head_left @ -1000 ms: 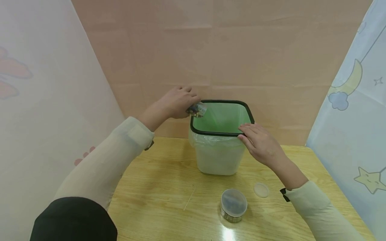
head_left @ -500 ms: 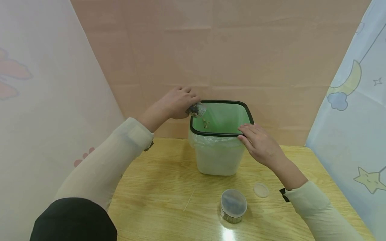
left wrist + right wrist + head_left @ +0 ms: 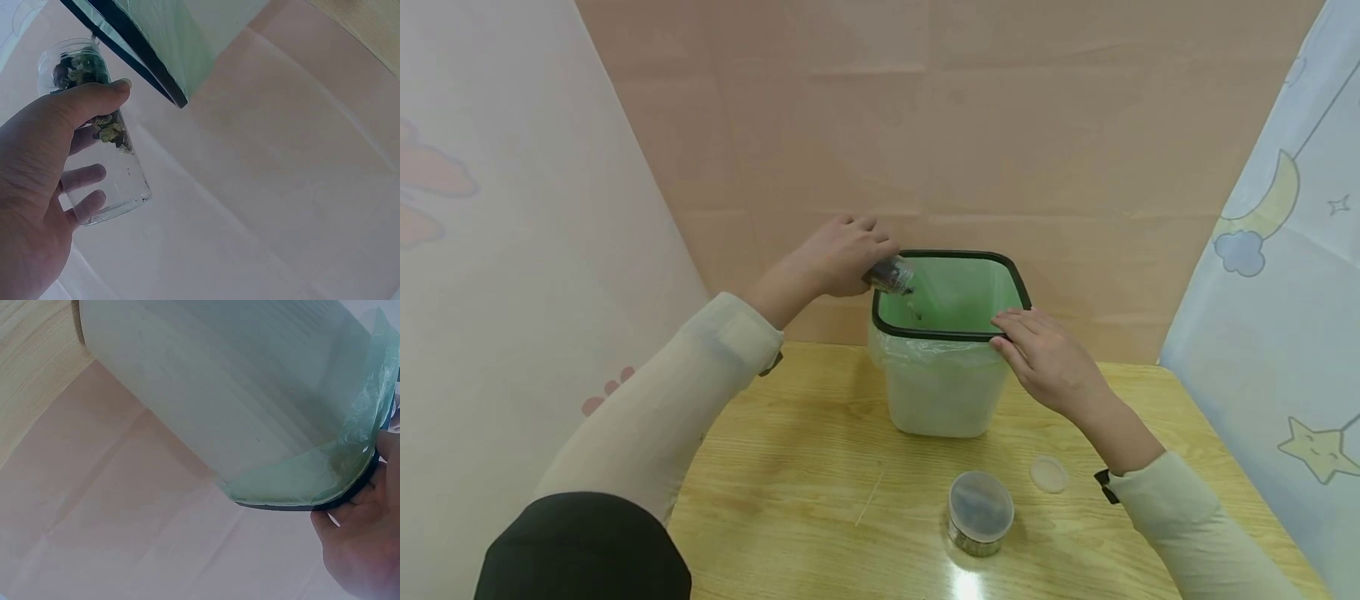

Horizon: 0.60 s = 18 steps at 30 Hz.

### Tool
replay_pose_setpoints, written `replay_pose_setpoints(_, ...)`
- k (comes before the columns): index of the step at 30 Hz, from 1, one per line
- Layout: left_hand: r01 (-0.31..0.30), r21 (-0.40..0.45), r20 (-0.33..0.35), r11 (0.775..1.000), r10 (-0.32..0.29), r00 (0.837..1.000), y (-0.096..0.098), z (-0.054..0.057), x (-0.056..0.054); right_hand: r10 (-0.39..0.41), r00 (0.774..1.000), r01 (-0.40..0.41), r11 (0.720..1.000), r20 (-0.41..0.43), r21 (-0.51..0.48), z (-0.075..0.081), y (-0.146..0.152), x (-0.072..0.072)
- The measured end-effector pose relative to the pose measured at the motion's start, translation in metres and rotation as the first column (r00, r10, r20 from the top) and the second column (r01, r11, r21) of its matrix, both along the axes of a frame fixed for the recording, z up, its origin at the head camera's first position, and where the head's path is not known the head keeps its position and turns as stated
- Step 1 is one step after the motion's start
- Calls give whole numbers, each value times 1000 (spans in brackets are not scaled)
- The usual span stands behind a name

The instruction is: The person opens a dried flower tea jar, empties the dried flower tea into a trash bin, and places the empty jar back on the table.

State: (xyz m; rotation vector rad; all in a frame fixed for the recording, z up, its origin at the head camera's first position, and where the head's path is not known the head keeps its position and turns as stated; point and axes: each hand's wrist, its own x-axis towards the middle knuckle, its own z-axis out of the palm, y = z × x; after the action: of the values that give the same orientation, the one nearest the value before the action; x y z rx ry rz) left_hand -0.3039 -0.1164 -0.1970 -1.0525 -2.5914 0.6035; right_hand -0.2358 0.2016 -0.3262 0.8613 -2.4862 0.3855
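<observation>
A clear jar (image 3: 892, 275) is tipped over the left side of a trash can (image 3: 943, 392), gripped by my left hand (image 3: 838, 254). In the left wrist view, the thumb and fingers wrap the jar (image 3: 128, 178), and dark and yellowish dried bits are gathered toward its mouth. A few small bits (image 3: 914, 311) are in the air below the mouth, inside the can. The can is whitish, with a green liner bag folded over under a black rim. My right hand (image 3: 1060, 362) holds the near right corner of that rim, also visible in the right wrist view (image 3: 365, 540).
A round clear container (image 3: 981, 508) with a frosted top stands on the wooden table (image 3: 775, 475) in front of the can. To its right lies a flat translucent disc (image 3: 1049, 473); to its left, a thin pale strand (image 3: 870, 500). A pinkish backdrop (image 3: 925, 125) rises behind.
Dried bits have slid toward the jar's mouth and several have dropped into the can over the last second. Both hands, the jar and the can keep nearly the same places.
</observation>
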Motion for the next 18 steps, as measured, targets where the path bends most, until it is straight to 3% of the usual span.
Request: replay_pose_setpoints(18, 0, 8, -2, 1000, 0, 1000, 1, 0, 1, -7, 1000, 7, 1000, -4, 6, 0, 1, 0)
